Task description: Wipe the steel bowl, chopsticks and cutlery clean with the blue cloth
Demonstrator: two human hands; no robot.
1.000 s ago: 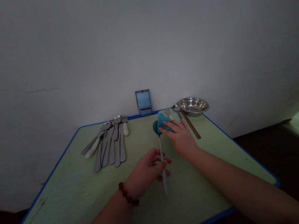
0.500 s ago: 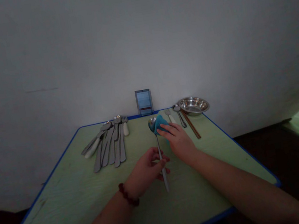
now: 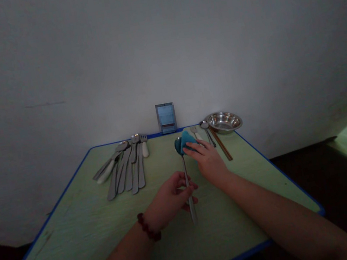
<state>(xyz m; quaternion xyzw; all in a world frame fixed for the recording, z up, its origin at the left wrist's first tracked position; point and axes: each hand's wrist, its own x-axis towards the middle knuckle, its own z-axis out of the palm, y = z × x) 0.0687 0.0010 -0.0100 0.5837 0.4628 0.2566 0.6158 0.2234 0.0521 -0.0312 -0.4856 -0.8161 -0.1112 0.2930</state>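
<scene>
Over the middle of the table, my left hand [image 3: 177, 192] pinches the handle of a long metal spoon [image 3: 185, 170], whose bowl points away from me. A dark bead bracelet circles the left wrist. My right hand [image 3: 207, 157] grips a blue cloth [image 3: 187, 140] and presses it against the right side of the spoon's bowl. The cloth hides part of the bowl. Just beyond the right fingers lies a fork with a white handle [image 3: 196, 134], partly covered by that hand.
Several knives, spoons and forks [image 3: 128, 168] lie bunched at the left on the green table [image 3: 87, 233]. At the back right are a small spoon [image 3: 207, 129], wooden chopsticks [image 3: 221, 144] and a steel bowl [image 3: 225, 122]. A blurred upright screen [image 3: 166, 118] leans on the wall.
The cloth and my right hand have shifted slightly against the spoon's bowl, which has tipped a little to the right. My left hand keeps its hold on the handle.
</scene>
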